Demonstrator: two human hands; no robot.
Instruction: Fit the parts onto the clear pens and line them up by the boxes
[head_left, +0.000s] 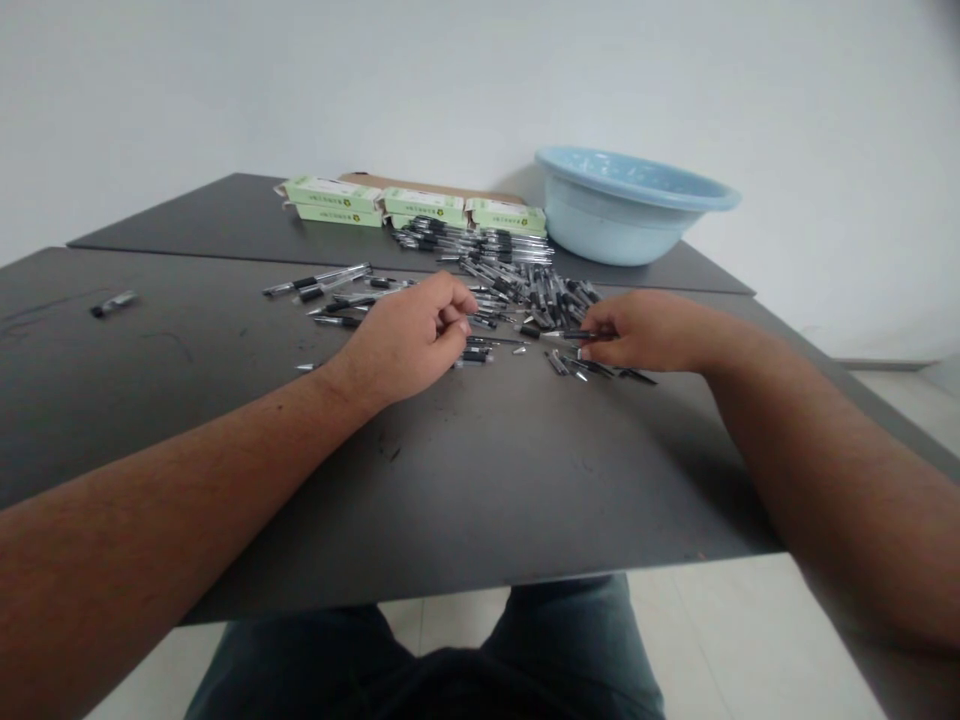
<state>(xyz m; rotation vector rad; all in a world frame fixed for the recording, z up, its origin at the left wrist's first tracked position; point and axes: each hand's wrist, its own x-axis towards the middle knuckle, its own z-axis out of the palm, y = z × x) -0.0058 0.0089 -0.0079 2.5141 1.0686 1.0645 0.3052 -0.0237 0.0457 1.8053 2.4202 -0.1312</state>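
My left hand [411, 335] rests over the left part of the scattered pens with its fingers curled inward. Whatever they hold, if anything, is hidden from me. Several pen parts [475, 355] lie right beside its fingertips. On the other side, my right hand [637, 330] pinches a black-gripped pen [564, 334] between thumb and fingers, its tip end pointing left. Below that hand are small loose pen pieces [556, 362], some clear, some black. Behind both hands spreads a heap of clear and black pens [551, 290].
Green and white boxes [424, 204] stand in a row at the back, with stacked pens [517, 246] before them. A light blue basin [622, 225] sits at the back right. One pen cap [114, 304] lies far left on the dark grey table [480, 490].
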